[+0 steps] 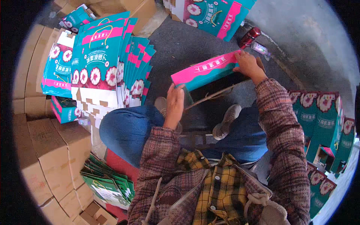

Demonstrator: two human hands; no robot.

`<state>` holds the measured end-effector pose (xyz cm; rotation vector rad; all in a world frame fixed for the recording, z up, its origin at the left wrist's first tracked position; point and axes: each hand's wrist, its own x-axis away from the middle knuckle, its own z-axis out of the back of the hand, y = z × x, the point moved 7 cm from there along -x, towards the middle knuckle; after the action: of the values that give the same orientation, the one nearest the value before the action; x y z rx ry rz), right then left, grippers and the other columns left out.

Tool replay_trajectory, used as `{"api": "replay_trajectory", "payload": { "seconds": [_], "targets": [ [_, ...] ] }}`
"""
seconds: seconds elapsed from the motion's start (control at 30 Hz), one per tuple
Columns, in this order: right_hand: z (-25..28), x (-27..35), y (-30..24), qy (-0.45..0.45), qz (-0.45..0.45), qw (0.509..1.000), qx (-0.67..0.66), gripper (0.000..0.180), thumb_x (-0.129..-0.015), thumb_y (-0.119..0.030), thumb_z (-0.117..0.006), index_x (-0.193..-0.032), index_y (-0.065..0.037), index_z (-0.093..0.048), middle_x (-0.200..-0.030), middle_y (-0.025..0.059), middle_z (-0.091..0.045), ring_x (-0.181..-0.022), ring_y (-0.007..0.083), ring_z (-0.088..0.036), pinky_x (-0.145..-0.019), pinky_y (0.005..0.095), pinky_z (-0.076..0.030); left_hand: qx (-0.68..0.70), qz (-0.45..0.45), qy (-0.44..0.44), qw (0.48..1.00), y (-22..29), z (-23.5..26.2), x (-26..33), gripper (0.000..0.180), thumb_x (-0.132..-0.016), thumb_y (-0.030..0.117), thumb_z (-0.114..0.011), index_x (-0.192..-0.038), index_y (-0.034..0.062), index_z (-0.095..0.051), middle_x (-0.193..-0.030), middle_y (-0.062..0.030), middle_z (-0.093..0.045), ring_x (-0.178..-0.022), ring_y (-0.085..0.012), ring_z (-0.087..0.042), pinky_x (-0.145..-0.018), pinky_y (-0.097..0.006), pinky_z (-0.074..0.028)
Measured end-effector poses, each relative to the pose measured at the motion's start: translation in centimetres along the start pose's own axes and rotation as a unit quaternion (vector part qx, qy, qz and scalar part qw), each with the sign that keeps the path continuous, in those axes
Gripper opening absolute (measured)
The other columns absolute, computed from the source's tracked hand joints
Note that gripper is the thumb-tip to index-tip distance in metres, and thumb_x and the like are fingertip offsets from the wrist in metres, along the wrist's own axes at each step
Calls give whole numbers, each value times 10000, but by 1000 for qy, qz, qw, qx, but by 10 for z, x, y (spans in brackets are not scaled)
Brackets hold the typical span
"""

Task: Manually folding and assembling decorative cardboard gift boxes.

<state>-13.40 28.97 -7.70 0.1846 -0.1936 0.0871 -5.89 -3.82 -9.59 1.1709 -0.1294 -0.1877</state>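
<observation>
A teal and pink cardboard gift box (206,71) is held up in front of me above the dark floor, tilted, its right end farther away. Its dark hollow inside and a brown raw edge show on the side facing me. At its left end, my left hand (175,103) is closed on the corner, with fingertips on the edge. My right hand (249,66) grips the far right end, fingers bent over the top edge. The underside of the box and part of the fingers are hidden.
Flattened teal and pink boxes (95,56) stand in a thick stack at left, beside brown cartons (48,146). Green folded packages (107,183) lie near my left thigh. A dark red flask (249,37) and a clear bottle (259,48) are far right. Formed boxes (315,120) stand at right.
</observation>
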Motion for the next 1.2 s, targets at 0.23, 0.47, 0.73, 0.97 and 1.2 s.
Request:
{"api": "replay_trajectory", "payload": {
  "seconds": [0.23, 0.47, 0.73, 0.97, 1.2],
  "targets": [
    [10, 8, -1, 54, 37, 998, 1, 593, -686, -433, -748, -1088, -49, -539, -1043, 155, -590, -974, 349, -592, -785, 449, -508, -115, -78, 4, 990, -1, -11, -3, 805, -826, 174, -686, -1436, 2, -189, -1430, -281, -253, -1328, -402, -292, -1082, -433, -269],
    [21, 28, 81, -21, -47, 980, -190, 686, -823, -627, -534, -1109, -5, -575, -1049, 182, -633, -951, 316, -625, -776, 428, -503, -41, 35, -6, 999, -38, -15, -5, 930, -782, 146, -725, -1417, -81, -84, -1323, -291, -412, -1232, -373, -442, -1025, -392, -350],
    [6, 72, 33, -196, 95, 926, -308, 896, -698, -644, -662, -1263, 29, -491, -1227, 236, -546, -1112, 385, -539, -949, 441, -418, 13, -46, -24, 999, -20, -23, -10, 849, -815, 184, -697, -1434, -22, -153, -1313, -243, -442, -1206, -331, -468, -1003, -377, -367],
    [12, 10, 36, 101, 87, 969, -208, 787, -635, -523, -763, -1217, -36, -555, -1102, 195, -623, -1055, 375, -580, -911, 437, -444, 138, 57, 5, 989, -84, -13, -6, 691, -907, 291, -582, -1444, 48, -221, -1357, -179, -413, -1231, -296, -433, -984, -405, -386],
    [-28, -7, 41, -122, 77, 878, -456, 737, -618, -558, -779, -1132, -55, -616, -1099, 184, -641, -1033, 337, -603, -893, 422, -460, 88, 168, -127, 974, -58, -46, 5, 628, -907, 406, -571, -1358, 14, -377, -1279, -120, -485, -1157, -227, -473, -936, -341, -408]
  ]
}}
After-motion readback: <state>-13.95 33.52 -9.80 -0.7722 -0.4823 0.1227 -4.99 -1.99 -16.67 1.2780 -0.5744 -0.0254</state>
